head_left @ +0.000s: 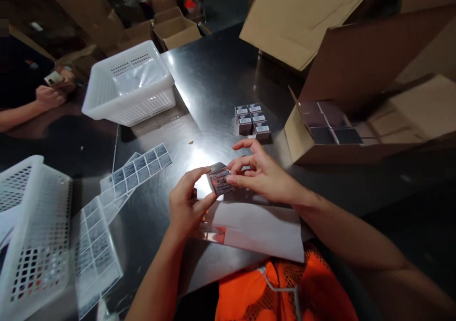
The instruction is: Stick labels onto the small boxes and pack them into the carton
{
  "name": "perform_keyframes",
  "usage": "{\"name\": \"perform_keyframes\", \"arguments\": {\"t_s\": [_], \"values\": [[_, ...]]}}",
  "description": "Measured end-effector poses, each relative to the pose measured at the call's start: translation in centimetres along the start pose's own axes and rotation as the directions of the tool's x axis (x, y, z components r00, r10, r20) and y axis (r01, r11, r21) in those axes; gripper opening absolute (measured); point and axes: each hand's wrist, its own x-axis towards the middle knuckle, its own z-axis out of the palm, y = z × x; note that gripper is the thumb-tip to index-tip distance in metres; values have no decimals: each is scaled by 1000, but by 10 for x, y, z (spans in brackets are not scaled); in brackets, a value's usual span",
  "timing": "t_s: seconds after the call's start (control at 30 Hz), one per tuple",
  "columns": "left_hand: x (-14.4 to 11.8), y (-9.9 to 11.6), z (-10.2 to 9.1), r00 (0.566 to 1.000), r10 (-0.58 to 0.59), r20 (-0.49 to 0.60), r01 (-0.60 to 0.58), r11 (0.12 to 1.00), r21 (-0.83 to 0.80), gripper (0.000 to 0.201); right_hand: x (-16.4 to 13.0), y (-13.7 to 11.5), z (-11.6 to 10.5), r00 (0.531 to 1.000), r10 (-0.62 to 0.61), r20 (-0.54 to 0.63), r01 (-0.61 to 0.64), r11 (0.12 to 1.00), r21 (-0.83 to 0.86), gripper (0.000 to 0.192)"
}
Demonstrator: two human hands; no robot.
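head view: my left hand [185, 202] and right hand [258, 171] pinch one small box [220, 178], mid-frame.
five labelled boxes [252, 118] stand finished above; label sheets [140, 166] at left remain.

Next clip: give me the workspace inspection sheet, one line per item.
Surface: dark glossy table, glare spot near the hands.
Job's things: small box held between both hands; sticker sheets to the left; six small labelled boxes grouped beyond.
Clutter: two white perforated baskets; white paper at the near edge; open carton of dark boxes.
Grippers: left hand and right hand both pinch the small box.
Cables: thin grey cord over the orange vest.
Surroundings: cardboard boxes behind; another person's hands with a phone, far left.
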Motion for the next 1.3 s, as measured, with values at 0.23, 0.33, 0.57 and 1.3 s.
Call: {"name": "perform_keyframes", "arguments": {"t_s": [0.23, 0.33, 0.57, 1.3], "values": [[2, 1, 1, 995, 92, -34, -93, 996, -3, 43, 0, -1, 1, 1000, -4, -22, 4, 1000, -23, 57], [3, 3, 0, 993, 113, -45, -114, 993, -13, 41, 0, 0, 2, 1000, -10, -26, 9, 999, -41, 56], [2, 7, 1, 993, 114, -41, -115, 993, -13, 36, 0, 7, 5, 984, -105, -141, 67, 966, -248, 56], [23, -15, -5, 780, -485, -395, 498, 864, -79, 62, -1, 38, 31, 920, -181, 348, 391, 496, -775, 26]]}}
